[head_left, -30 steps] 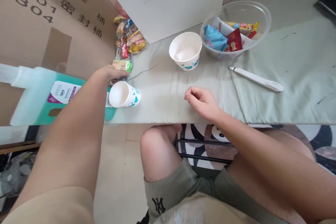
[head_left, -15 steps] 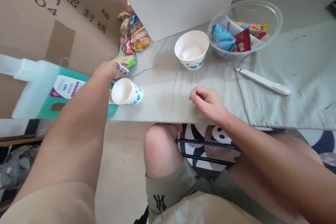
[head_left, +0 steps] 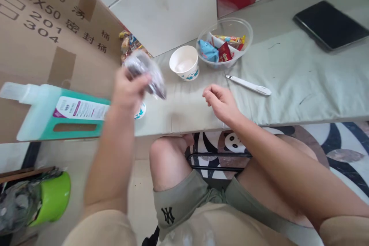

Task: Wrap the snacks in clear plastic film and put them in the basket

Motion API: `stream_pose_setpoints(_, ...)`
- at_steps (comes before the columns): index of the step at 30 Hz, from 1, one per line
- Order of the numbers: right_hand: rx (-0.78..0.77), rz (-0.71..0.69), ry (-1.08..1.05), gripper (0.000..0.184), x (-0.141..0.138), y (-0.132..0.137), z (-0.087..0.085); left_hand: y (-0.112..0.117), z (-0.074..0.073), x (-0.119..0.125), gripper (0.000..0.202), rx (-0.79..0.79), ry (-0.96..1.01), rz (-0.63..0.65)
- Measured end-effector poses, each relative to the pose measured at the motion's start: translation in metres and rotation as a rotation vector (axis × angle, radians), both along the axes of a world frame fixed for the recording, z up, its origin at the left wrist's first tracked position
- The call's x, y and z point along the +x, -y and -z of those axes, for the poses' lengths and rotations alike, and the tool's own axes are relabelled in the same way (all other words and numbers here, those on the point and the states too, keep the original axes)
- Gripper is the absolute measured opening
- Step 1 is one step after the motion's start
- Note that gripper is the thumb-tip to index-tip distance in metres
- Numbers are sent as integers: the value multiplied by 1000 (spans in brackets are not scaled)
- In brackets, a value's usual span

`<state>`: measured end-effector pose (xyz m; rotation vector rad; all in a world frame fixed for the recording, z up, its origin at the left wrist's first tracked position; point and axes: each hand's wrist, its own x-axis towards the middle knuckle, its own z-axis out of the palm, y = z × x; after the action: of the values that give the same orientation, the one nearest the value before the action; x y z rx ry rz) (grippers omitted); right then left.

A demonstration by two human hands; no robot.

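Observation:
My left hand (head_left: 129,88) is closed around a clear plastic packet (head_left: 147,72) with dark contents, held above the cloth and blurred by motion. Below that hand, a paper cup (head_left: 140,112) with blue-green leaf prints is mostly hidden behind the wrist. My right hand (head_left: 220,102) rests on the cloth with its fingers curled in, and nothing shows in them. Beyond it stands a white paper bowl (head_left: 184,63) with the same prints. A white-handled craft knife (head_left: 249,85) lies to the right of the bowl, in front of a clear plastic bowl (head_left: 249,38) of wrapped snacks.
A bottle of green liquid (head_left: 46,123) lies against a large cardboard box (head_left: 66,42) at left. More packaged snacks (head_left: 128,44) sit between that box and a white box (head_left: 173,7). A black tablet-like device (head_left: 331,25) lies at right on the cloth-covered table (head_left: 288,92).
My left hand has lifted the plastic packet from beside the snacks and moved right with it. The view has turned to the right, showing the black device. My right hand remains curled on the cloth.

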<state>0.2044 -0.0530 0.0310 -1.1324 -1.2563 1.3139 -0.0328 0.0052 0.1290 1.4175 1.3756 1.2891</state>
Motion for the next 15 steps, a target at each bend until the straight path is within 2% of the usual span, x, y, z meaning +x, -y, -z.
stream_pose_setpoints(3, 32, 17, -52, 25, 5, -5, -1, 39, 55, 56, 71, -259, 336, 244)
stream_pose_setpoints(5, 38, 7, -36, 25, 6, -6, 1, 52, 84, 80, 74, -374, 470, 310)
stream_pose_setpoints(6, 36, 8, -8, 25, 6, -6, 2, 54, 94, 87, 73, -419, 515, 333)
stream_pose_setpoints(9, 30, 20, 105, 27, 5, -6, 5, 47, 108, 93, 68, -496, 592, 351)
stream_pose_setpoints(12, 67, 11, 217, 24, 7, -10, 5, 36, 111, 88, 59, -489, 623, 258)
stream_pose_setpoints(15, 178, 132, 459, 15, 18, -18, 6, 29, 114, 83, 57, -467, 648, 247)
